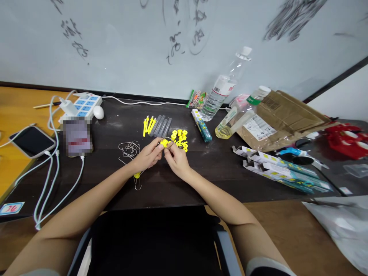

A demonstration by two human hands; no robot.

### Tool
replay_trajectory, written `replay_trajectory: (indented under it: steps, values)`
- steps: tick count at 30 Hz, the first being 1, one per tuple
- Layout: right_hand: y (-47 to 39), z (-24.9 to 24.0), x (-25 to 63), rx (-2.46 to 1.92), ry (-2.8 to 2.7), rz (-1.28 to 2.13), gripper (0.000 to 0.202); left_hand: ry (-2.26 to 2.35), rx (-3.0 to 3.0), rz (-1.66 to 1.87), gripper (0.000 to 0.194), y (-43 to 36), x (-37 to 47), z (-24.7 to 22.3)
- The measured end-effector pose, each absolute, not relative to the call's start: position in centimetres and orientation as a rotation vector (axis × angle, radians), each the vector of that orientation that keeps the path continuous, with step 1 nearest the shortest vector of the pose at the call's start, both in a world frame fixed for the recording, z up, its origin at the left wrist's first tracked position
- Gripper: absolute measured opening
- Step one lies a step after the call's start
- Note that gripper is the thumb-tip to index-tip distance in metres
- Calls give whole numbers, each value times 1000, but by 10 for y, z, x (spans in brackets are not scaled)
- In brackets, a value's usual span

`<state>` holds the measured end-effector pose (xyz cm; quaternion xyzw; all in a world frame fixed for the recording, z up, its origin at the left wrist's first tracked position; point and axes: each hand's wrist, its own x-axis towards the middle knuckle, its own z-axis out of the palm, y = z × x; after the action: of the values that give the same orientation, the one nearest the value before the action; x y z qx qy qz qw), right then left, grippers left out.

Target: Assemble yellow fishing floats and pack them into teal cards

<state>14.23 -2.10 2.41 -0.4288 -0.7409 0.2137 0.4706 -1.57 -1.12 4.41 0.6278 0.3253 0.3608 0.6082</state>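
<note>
My left hand (147, 155) and my right hand (177, 160) meet over the dark table. Between their closed fingertips is a small yellow part (165, 143) with a thin wire loop at it. Behind the hands lie yellow sticks (148, 125) and clear tubes (163, 127) in a row. Several small yellow pieces (179, 138) are grouped just beyond my right hand. To the left of my left hand is a tangle of bent metal wires (129, 149). Another yellow piece (137, 175) with wire hooks lies below my left wrist.
A power strip (86, 105), cables and two phones are at the left. A water bottle (218, 94), an oil-like bottle (227, 124) and a brown package (276, 119) stand or lie at the right, near several narrow boxes (281, 170) and scissors. A whiteboard (129, 50) rises behind.
</note>
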Motion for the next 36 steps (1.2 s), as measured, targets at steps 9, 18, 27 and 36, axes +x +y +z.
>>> replay_trajectory:
  steps: [9, 18, 27, 36]
  values:
    - [-19, 16, 132, -904, -1493, 1051, 24, 716, 1377, 780, 27, -9, -16, 45]
    - [-19, 16, 139, -983, -1631, 867, 24, 691, 1252, 711, 24, -8, -15, 47]
    - [-23, 26, 135, -1104, -1819, 651, 19, 615, 1170, 714, 28, 0, -17, 37]
    - [-21, 28, 138, -1084, -1802, 658, 24, 677, 1190, 760, 27, -7, -8, 36]
